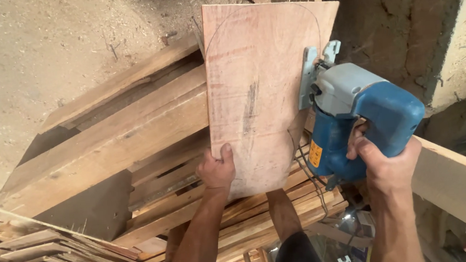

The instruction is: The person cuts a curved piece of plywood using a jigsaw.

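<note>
A reddish plywood panel (257, 84) lies flat over thick wooden planks, with a curved pencil line drawn near its far edge. My left hand (216, 169) grips the panel's near left corner, thumb on top. A blue and grey electric jigsaw (355, 120) stands on the panel's right edge, its metal base plate (310, 76) resting on the wood. My right hand (384, 160) is closed around the saw's handle. The saw's cord (307, 178) hangs down under the panel.
Thick planks (116, 141) support the panel at the left. Thin slats (47, 259) are stacked at lower left, more boards (252, 225) below. A long beam (462, 184) runs at the right. Sawdust covers the floor (40, 46). My leg (282, 216) shows below.
</note>
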